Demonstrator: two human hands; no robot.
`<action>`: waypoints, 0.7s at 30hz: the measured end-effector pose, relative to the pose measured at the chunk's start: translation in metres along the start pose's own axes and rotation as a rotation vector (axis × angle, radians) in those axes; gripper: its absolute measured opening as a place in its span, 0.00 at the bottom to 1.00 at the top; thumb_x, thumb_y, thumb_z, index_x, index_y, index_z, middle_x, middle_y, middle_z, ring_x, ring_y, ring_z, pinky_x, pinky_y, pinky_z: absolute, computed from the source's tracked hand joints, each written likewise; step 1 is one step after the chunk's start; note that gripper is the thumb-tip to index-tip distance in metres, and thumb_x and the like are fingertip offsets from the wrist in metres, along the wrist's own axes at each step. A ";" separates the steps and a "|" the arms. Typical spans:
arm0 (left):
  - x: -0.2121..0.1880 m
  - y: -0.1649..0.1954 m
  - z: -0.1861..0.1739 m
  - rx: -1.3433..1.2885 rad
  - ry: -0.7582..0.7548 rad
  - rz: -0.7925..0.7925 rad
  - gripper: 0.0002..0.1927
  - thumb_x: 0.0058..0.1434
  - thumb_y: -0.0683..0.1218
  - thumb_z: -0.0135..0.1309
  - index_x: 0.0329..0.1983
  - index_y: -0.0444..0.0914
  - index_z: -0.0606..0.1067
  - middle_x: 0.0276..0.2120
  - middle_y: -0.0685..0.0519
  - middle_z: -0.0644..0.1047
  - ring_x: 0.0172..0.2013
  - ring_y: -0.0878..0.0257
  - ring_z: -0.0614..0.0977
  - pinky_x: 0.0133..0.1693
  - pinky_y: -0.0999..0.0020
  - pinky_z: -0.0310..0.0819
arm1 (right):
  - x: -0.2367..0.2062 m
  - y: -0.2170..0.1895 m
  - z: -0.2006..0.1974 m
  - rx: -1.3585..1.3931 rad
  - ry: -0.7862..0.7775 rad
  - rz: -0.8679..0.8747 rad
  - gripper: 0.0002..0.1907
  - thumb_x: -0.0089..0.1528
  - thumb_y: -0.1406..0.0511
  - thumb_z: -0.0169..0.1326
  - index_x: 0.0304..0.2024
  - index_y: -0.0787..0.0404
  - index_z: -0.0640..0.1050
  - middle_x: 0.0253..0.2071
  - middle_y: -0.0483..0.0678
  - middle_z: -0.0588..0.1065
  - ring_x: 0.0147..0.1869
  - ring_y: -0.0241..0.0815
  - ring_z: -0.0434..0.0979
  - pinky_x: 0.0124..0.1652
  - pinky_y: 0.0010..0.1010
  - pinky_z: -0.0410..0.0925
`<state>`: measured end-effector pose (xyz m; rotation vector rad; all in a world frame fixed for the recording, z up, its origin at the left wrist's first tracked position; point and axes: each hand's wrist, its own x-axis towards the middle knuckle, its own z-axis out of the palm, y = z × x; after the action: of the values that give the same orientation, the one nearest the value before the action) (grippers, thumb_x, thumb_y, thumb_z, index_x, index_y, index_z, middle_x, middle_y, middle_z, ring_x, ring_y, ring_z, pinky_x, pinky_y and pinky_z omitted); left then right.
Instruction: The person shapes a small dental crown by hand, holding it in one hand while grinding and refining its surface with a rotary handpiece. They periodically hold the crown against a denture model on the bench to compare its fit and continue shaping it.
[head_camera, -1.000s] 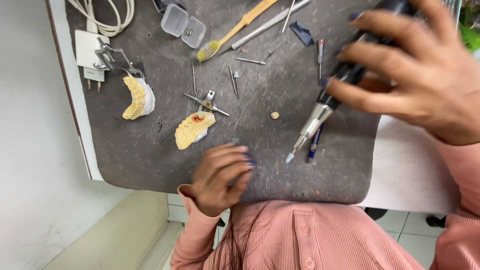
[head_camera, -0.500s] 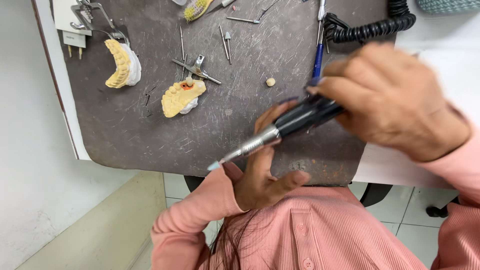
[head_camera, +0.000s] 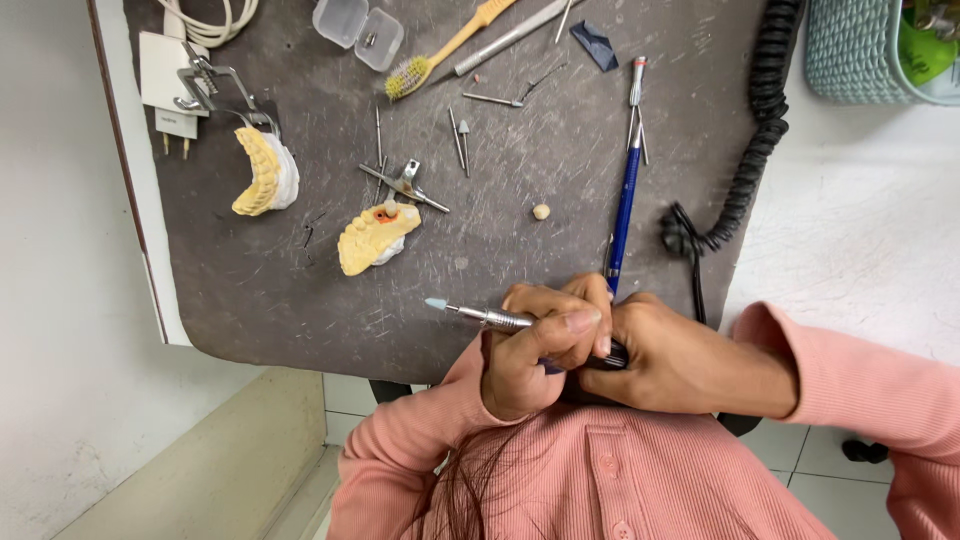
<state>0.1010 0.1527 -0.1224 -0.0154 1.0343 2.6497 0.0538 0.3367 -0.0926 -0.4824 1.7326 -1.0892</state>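
Note:
Both hands hold a rotary handpiece (head_camera: 480, 316) at the near edge of the dark work mat (head_camera: 560, 215). Its silver nose points left and ends in a small pale cone tip. My left hand (head_camera: 535, 350) pinches the silver nose with thumb and fingers. My right hand (head_camera: 685, 362) wraps the dark body behind it, which is mostly hidden. A yellow dental cast with an orange spot (head_camera: 372, 237) lies on the mat left of the tip. A second yellow cast on a white base (head_camera: 265, 172) lies farther left.
Loose burs (head_camera: 458, 128), a metal tool (head_camera: 405, 186), a blue pen (head_camera: 624, 200), a small bead (head_camera: 541, 211), a toothbrush (head_camera: 440, 50) and a clear box (head_camera: 358, 20) lie on the mat. A coiled black cord (head_camera: 750, 150) runs along the right. A white plug (head_camera: 168, 75) and teal basket (head_camera: 860, 50) sit at the edges.
My left hand has come up onto the handpiece's nose. My right hand has drawn the handpiece down toward my chest, and it now lies nearly level, pointing left.

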 end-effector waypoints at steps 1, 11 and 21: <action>0.002 0.004 -0.002 -0.003 -0.027 -0.052 0.21 0.67 0.42 0.46 0.15 0.34 0.64 0.14 0.53 0.66 0.31 0.62 0.72 0.41 0.70 0.67 | 0.001 0.000 -0.003 0.097 -0.039 -0.010 0.08 0.57 0.68 0.63 0.39 0.63 0.82 0.31 0.47 0.83 0.32 0.38 0.83 0.34 0.30 0.74; 0.060 0.035 0.012 -0.070 -0.327 0.338 0.26 0.74 0.60 0.48 0.33 0.33 0.63 0.24 0.45 0.69 0.32 0.55 0.77 0.43 0.62 0.78 | 0.010 -0.008 -0.039 0.451 -0.339 0.028 0.04 0.60 0.72 0.60 0.36 0.66 0.77 0.24 0.41 0.72 0.28 0.31 0.70 0.29 0.23 0.66; 0.035 0.130 -0.015 0.833 0.312 0.395 0.16 0.80 0.50 0.45 0.42 0.38 0.78 0.36 0.49 0.77 0.31 0.62 0.80 0.35 0.68 0.76 | 0.014 -0.001 -0.053 0.512 -0.534 0.074 0.07 0.61 0.70 0.57 0.28 0.64 0.74 0.17 0.43 0.74 0.18 0.32 0.78 0.17 0.25 0.68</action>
<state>0.0297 0.0618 -0.0518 -0.0514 2.3768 2.3373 0.0004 0.3491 -0.0936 -0.3382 0.9564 -1.1687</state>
